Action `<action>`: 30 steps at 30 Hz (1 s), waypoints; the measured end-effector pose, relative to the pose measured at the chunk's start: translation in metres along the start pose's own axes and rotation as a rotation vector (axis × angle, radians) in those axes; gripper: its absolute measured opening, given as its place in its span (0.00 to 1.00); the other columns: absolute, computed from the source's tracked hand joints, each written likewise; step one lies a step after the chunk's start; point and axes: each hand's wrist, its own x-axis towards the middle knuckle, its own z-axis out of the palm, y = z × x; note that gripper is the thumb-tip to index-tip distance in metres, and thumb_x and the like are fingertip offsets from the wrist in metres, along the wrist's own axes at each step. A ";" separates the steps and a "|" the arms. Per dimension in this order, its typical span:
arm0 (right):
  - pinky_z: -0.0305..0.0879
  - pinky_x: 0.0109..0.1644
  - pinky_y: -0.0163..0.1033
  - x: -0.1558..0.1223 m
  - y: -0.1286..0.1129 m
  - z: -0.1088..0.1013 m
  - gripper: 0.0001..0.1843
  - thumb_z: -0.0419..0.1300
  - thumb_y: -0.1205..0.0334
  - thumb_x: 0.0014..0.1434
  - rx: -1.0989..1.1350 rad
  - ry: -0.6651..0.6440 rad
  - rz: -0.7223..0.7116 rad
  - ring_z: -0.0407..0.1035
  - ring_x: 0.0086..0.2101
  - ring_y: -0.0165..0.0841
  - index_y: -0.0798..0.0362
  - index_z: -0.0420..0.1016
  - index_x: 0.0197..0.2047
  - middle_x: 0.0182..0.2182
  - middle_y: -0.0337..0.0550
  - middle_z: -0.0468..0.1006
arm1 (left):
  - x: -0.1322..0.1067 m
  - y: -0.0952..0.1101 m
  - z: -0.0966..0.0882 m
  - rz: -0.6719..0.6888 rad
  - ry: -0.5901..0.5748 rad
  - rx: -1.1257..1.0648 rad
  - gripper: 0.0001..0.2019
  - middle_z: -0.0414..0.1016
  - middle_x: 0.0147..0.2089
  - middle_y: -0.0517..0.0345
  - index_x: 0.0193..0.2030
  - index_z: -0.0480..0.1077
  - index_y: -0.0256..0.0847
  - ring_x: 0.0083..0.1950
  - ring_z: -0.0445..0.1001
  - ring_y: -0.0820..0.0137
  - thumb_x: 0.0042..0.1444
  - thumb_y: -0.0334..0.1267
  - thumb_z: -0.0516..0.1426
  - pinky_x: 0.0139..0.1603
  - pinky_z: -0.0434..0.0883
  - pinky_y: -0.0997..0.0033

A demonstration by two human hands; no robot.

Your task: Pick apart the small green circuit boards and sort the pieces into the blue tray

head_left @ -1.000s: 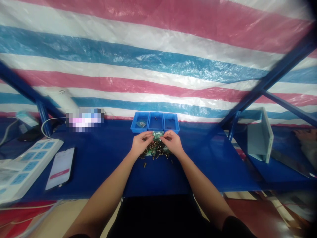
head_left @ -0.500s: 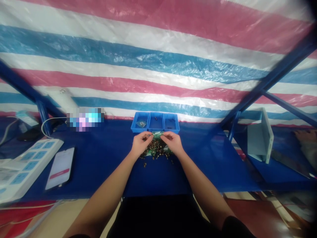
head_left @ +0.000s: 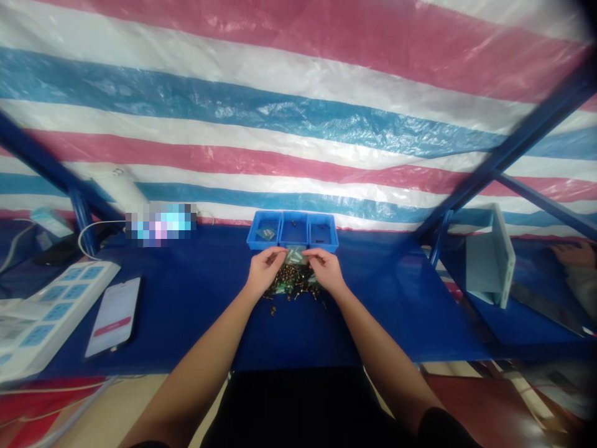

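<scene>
My left hand (head_left: 263, 268) and my right hand (head_left: 325, 268) meet over a pile of small brown and green electronic parts (head_left: 291, 283) on the blue table (head_left: 196, 298). Both hands pinch the ends of a small green circuit board (head_left: 295, 255), held just above the pile. Right behind them stands a blue three-compartment tray (head_left: 293, 229) with a few small parts in its sections.
A phone (head_left: 114, 316) with a lit screen and a white power strip (head_left: 44, 316) lie at the left. A grey box (head_left: 489, 254) stands at the right by blue frame struts. Another person's hand (head_left: 571, 254) rests at the far right edge. A striped tarp hangs behind.
My fingers have shifted slightly on the small board; the hands stay in the same place above the pile.
</scene>
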 end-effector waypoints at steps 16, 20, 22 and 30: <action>0.71 0.34 0.39 -0.002 -0.014 0.002 0.11 0.66 0.54 0.51 -0.067 0.054 -0.022 0.73 0.29 0.34 0.53 0.79 0.34 0.31 0.44 0.81 | 0.000 -0.010 0.006 0.047 0.027 -0.045 0.16 0.80 0.37 0.53 0.46 0.73 0.39 0.35 0.78 0.67 0.53 0.43 0.63 0.37 0.75 0.68; 0.69 0.34 0.38 -0.001 -0.012 0.002 0.11 0.65 0.54 0.52 -0.063 0.053 -0.054 0.71 0.29 0.33 0.53 0.77 0.33 0.31 0.43 0.79 | 0.000 -0.005 0.004 0.079 -0.047 -0.042 0.22 0.77 0.35 0.56 0.55 0.68 0.40 0.33 0.75 0.70 0.54 0.43 0.63 0.35 0.73 0.71; 0.68 0.34 0.37 -0.001 -0.011 0.003 0.11 0.65 0.54 0.52 -0.043 0.057 -0.074 0.71 0.29 0.32 0.52 0.75 0.32 0.31 0.42 0.78 | -0.001 -0.003 0.004 0.093 -0.082 -0.002 0.21 0.76 0.33 0.58 0.54 0.70 0.40 0.30 0.73 0.72 0.55 0.43 0.62 0.34 0.71 0.72; 0.68 0.34 0.37 -0.003 -0.011 0.004 0.12 0.66 0.55 0.52 0.034 0.039 -0.108 0.72 0.30 0.32 0.51 0.71 0.36 0.32 0.42 0.78 | -0.004 -0.007 0.004 0.129 -0.156 0.161 0.10 0.78 0.31 0.57 0.39 0.77 0.39 0.27 0.71 0.72 0.55 0.43 0.61 0.31 0.70 0.72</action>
